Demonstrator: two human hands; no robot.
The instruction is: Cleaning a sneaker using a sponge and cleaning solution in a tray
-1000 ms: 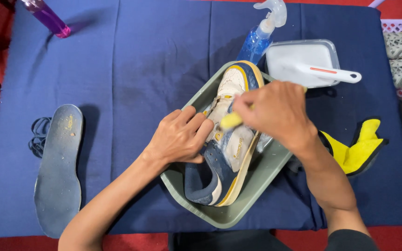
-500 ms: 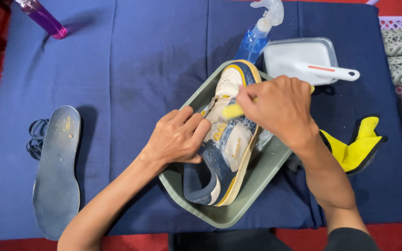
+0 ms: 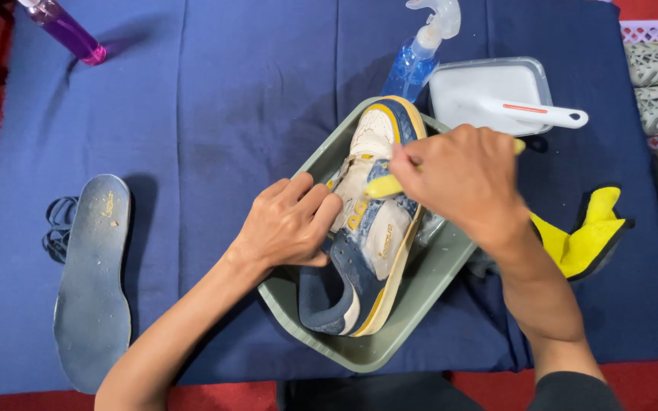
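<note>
A: What are the two hands doing, starting closest in?

B: The left hand (image 3: 287,224) lies flat on the sneaker (image 3: 367,228), fingers (image 3: 321,205) spread and pressed against its side, pinning it rather than closing round it. The right hand (image 3: 462,175) is clenched around a yellow brush (image 3: 384,185), whose tip shows just past the knuckles and touches the shoe's upper.

A: And the shoe itself?

B: It lies on its side in the grey-green basin (image 3: 390,335), toe pointing away from the person, heel toward them. It sits directly under both sets of fingers: the left ones on its near flank, the brush tip a little beyond them, over the tongue and panel.

A: How would you judge the scrubbing is best done?

B: I'd say short strokes with steady pressure, the left palm kept firm so the shoe doesn't roll in the basin, and the bristles worked along the seams where grime tends to collect.

A: What lies beyond the fingers?

B: Past the right knuckles, a white tray (image 3: 489,91) with a white brush (image 3: 535,114) across it, and a blue spray bottle (image 3: 420,53) just beside the basin's far rim. Right of the right wrist, a yellow cloth (image 3: 584,236). Well left of the left fingers, a dark insole (image 3: 93,281) on the blue-covered surface (image 3: 207,99), and a purple bottle (image 3: 70,30) at the far corner.
</note>
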